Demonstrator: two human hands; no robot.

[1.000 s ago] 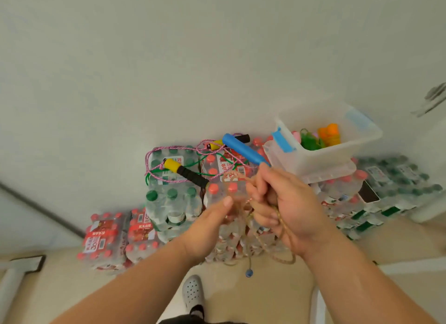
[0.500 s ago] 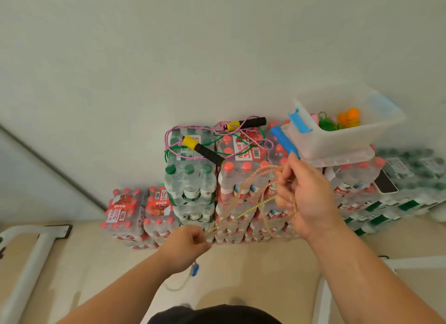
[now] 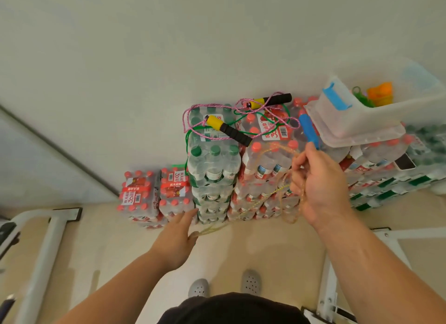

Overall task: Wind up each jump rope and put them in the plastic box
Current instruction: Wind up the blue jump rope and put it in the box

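My right hand point(image 3: 318, 183) grips a jump rope by its blue handle point(image 3: 309, 130), with loops of the tan cord point(image 3: 282, 186) coiled around its fingers. The cord runs down left to my left hand point(image 3: 177, 236), which holds the strand low, fingers stretched forward. A clear plastic box point(image 3: 357, 121) with blue latches stands on the bottle packs at the right and holds green and orange items. A pink rope point(image 3: 193, 113) with yellow-black handles point(image 3: 228, 129) and a green rope point(image 3: 187, 142) lie tangled on top of the packs.
Shrink-wrapped packs of water bottles point(image 3: 212, 169) are stacked against a white wall. White metal frames point(image 3: 45, 246) stand on the floor at the left and right. My shoes point(image 3: 251, 281) show below. A dark phone point(image 3: 405, 162) lies on the packs under the box.
My left hand has opened out and slid down along the cord, away from the right hand. The right hand keeps the blue handle and coils raised.
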